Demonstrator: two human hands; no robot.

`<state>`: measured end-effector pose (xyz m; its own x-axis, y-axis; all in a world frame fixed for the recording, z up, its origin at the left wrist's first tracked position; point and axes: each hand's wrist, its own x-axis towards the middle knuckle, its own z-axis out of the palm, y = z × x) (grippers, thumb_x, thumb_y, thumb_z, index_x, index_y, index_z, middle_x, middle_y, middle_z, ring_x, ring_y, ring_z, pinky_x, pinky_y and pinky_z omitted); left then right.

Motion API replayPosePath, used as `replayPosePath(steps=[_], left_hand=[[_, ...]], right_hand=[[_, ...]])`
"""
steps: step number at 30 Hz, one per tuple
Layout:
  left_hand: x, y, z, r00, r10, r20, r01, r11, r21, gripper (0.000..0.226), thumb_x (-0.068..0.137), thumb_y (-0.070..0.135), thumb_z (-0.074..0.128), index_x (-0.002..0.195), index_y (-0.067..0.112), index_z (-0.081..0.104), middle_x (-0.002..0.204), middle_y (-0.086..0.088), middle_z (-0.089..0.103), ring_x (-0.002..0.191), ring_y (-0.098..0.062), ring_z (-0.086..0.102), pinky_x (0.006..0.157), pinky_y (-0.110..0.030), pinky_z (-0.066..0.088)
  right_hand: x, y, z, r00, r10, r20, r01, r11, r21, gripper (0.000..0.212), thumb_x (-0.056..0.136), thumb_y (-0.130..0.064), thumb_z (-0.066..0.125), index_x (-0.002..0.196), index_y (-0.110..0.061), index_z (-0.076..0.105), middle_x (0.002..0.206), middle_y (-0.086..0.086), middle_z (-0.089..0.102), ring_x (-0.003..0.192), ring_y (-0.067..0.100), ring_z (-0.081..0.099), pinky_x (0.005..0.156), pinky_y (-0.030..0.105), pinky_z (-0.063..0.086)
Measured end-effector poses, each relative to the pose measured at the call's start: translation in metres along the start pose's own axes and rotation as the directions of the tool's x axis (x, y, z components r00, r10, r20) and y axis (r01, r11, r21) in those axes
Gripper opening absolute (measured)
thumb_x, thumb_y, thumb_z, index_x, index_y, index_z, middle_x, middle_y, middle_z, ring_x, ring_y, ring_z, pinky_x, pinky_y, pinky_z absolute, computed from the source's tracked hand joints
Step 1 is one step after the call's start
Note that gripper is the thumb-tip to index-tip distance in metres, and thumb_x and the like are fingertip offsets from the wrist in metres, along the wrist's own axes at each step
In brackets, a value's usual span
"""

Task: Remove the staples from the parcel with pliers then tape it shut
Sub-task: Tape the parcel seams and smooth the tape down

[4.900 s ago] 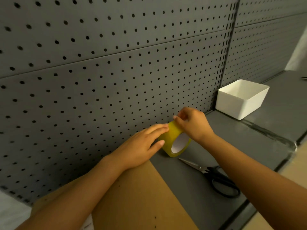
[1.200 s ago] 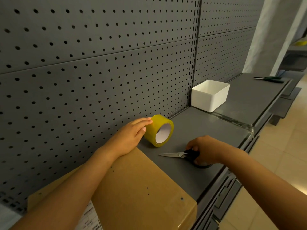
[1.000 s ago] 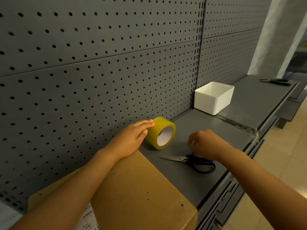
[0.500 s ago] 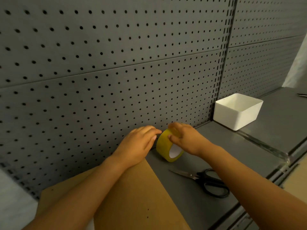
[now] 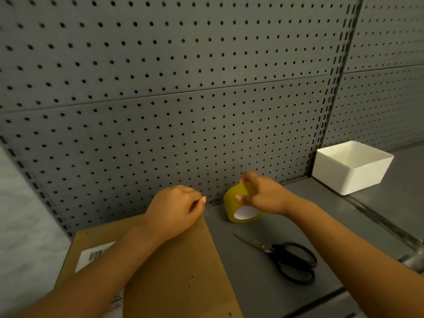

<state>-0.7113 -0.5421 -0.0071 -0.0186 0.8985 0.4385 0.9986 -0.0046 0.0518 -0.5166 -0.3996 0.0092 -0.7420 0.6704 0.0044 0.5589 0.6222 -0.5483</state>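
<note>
Nearest the camera, the brown parcel [image 5: 179, 269] lies flat on the grey shelf [image 5: 252, 267], its label [image 5: 94, 257] half hidden under the left forearm. Small dark holes dot its top, which suggests the staples are already out, though no pliers show here. The left hand [image 5: 176, 210] rests on the parcel's far edge, fingers curled and pinched together; it may be holding the loose end of the tape, but the strip is too faint to make out.

A moment ago that hand lay flat against the yellow tape roll [image 5: 241, 207], while the right hand had reached down to the scissors and left them. Now the left has drawn back from the roll, and the right hand [image 5: 261, 196] is clasped over the roll's top, steadying it on edge near the pegboard. That reads as the start of the taping step: a length pulled off toward the parcel.

The black-handled scissors [image 5: 284, 258] lie free on the shelf just right of the parcel, ready for the cut. Farther back to the right a white bin [image 5: 351, 173] stands well clear. Behind everything rises the grey pegboard [image 5: 183, 88]; nothing blocks the way between roll and parcel.
</note>
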Motion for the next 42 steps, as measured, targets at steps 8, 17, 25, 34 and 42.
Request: replayPosePath(steps=[8, 17, 25, 34, 42], left_hand=[[-0.021, 0.002, -0.011, 0.989, -0.100, 0.111, 0.113, 0.987, -0.111, 0.040, 0.097, 0.038, 0.036, 0.117, 0.022, 0.068, 0.127, 0.011, 0.061, 0.116, -0.005, 0.053, 0.098, -0.015, 0.032], [-0.032, 0.012, -0.013, 0.971, -0.181, 0.154, 0.199, 0.974, -0.111, 0.037, 0.100, 0.038, 0.039, 0.116, 0.022, 0.068, 0.128, 0.009, 0.058, 0.116, -0.006, 0.047, 0.090, -0.013, 0.028], [-0.038, 0.015, -0.019, 0.971, -0.179, 0.159, 0.191, 0.979, -0.065, 0.039, 0.102, 0.036, 0.032, 0.132, 0.027, 0.054, 0.137, 0.012, 0.052, 0.123, -0.006, 0.046, 0.096, -0.013, 0.027], [-0.044, 0.014, -0.016, 0.979, -0.130, 0.158, 0.145, 0.985, -0.088, 0.049, 0.096, 0.041, 0.023, 0.132, 0.025, 0.052, 0.133, 0.006, 0.056, 0.120, -0.007, 0.049, 0.096, -0.014, 0.028], [-0.047, 0.013, -0.011, 0.975, -0.130, 0.178, 0.146, 0.986, -0.078, 0.042, 0.102, 0.030, 0.033, 0.143, 0.026, 0.038, 0.148, 0.008, 0.040, 0.135, -0.005, 0.033, 0.106, -0.013, 0.016]], right_hand=[[-0.013, 0.017, 0.003, 0.998, -0.042, -0.050, 0.042, 0.999, -0.012, 0.048, 0.079, -0.012, 0.075, 0.123, -0.019, 0.058, 0.121, -0.001, 0.052, 0.113, 0.019, 0.048, 0.089, 0.027, 0.042], [-0.022, 0.049, 0.021, 0.999, 0.053, -0.002, -0.053, 0.979, -0.199, 0.023, 0.078, -0.005, 0.065, 0.091, -0.020, 0.053, 0.095, -0.001, 0.050, 0.091, 0.020, 0.048, 0.074, 0.025, 0.039], [-0.017, -0.013, 0.036, 0.981, -0.092, -0.170, 0.112, 0.987, 0.114, 0.037, 0.094, -0.022, 0.057, 0.130, -0.015, 0.053, 0.129, 0.000, 0.055, 0.120, 0.017, 0.051, 0.097, 0.022, 0.039], [-0.015, -0.070, 0.072, 0.966, -0.255, 0.036, 0.249, 0.960, 0.131, 0.046, 0.103, -0.026, 0.038, 0.147, -0.014, 0.033, 0.150, 0.005, 0.039, 0.137, 0.016, 0.036, 0.107, 0.018, 0.025], [-0.012, -0.064, 0.082, 0.979, -0.133, 0.157, 0.103, 0.977, 0.185, 0.060, 0.102, -0.043, 0.031, 0.154, -0.023, 0.010, 0.159, 0.001, 0.019, 0.144, 0.018, 0.024, 0.112, 0.025, 0.021]])
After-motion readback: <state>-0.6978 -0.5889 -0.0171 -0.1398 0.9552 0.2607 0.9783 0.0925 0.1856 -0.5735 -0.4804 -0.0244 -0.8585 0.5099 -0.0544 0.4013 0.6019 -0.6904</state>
